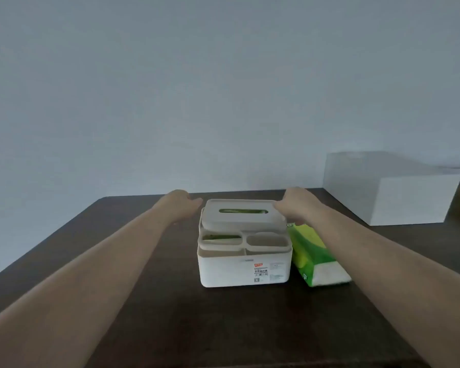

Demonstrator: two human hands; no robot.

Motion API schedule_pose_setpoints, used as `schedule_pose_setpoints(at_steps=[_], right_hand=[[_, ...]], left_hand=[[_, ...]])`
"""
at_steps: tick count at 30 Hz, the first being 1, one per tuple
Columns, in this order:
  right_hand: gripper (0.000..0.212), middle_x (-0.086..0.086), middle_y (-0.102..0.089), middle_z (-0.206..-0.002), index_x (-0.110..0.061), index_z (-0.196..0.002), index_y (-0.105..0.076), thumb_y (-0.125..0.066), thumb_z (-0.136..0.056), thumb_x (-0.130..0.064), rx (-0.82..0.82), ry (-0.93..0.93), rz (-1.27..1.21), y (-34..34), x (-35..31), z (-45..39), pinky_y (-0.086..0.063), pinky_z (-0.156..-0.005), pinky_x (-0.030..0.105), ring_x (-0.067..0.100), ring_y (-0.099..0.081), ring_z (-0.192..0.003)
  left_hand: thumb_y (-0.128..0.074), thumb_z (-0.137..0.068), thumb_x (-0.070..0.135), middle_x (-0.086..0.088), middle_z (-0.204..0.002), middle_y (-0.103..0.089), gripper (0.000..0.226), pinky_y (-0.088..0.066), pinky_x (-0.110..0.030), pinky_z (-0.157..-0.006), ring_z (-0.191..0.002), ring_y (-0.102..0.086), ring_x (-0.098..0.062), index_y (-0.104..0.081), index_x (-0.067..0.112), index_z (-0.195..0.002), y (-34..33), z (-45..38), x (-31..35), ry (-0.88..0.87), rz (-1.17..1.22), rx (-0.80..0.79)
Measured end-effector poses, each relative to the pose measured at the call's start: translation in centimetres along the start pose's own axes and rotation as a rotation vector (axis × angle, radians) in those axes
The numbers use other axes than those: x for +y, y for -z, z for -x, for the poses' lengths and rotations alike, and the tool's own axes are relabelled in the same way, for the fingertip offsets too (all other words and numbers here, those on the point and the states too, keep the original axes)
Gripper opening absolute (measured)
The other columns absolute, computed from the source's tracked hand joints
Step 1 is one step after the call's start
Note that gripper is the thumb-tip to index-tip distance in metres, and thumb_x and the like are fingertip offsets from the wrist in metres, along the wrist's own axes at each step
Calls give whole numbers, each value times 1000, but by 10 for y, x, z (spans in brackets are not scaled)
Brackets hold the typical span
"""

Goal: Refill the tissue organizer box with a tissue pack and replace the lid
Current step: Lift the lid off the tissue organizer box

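Observation:
A white tissue organizer box [243,269] stands mid-table with a barcode label on its front. Its white lid [243,217], with a long slot, sits over the rear part, slightly raised and tilted. Green shows through the slot and in the front left compartment [221,237]. My left hand [182,204] has its fingertips at the lid's left end. My right hand [296,205] grips the lid's right end. A green and white tissue pack [314,257] lies on the table against the box's right side, partly under my right forearm.
The dark wooden table [144,301] ends at a pale wall behind. A large white box [398,200] stands at the back right corner. The front right compartment [267,240] of the organizer looks empty.

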State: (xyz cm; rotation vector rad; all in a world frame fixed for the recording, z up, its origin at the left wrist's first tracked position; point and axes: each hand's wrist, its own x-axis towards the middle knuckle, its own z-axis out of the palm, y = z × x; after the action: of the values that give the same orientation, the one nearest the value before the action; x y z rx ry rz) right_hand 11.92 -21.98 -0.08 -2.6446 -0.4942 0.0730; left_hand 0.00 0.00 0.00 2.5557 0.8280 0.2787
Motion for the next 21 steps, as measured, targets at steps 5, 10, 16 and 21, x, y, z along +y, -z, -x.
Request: schedule_pose_setpoints(at_steps=[5, 10, 16, 21], right_hand=[[17, 11, -59, -71, -3, -80, -61, -47, -82, -13, -116, -125, 13, -1, -1, 11, -43, -62, 29, 27, -51, -59], [18, 14, -54, -72, 0, -94, -57, -42, -87, -8, -126, -116, 33, -2, 0, 10, -37, -55, 27, 25, -46, -58], [20, 11, -44, -60, -2, -71, -50, -38, -87, 2, -59, -106, 16, -2, -5, 15, -27, -48, 26, 19, -34, -48], [30, 8, -43, -62, -7, -60, -41, -45, -87, 4, -54, -62, -100, 1, -8, 10, -39, -54, 29, 17, -37, -50]], left_hand=[[-51, -90, 42, -2, -69, -39, 38, -34, -28, -60, -59, -36, -21, -41, 12, -69, -2, 8, 1, -2, 129, -169], [-52, -87, 31, -6, -77, -40, 23, -31, -28, -58, -65, -34, -23, -48, 10, -79, -8, 6, 3, -1, 164, -201], [-53, -83, 18, -5, -72, -35, 12, -24, -25, -50, -53, -25, -17, -44, 11, -78, -18, -4, -2, 79, 339, -232], [-53, -85, 10, -7, -72, -41, 5, -23, -24, -47, -48, -29, -16, -49, 10, -87, -24, -10, -4, 130, 540, -223]])
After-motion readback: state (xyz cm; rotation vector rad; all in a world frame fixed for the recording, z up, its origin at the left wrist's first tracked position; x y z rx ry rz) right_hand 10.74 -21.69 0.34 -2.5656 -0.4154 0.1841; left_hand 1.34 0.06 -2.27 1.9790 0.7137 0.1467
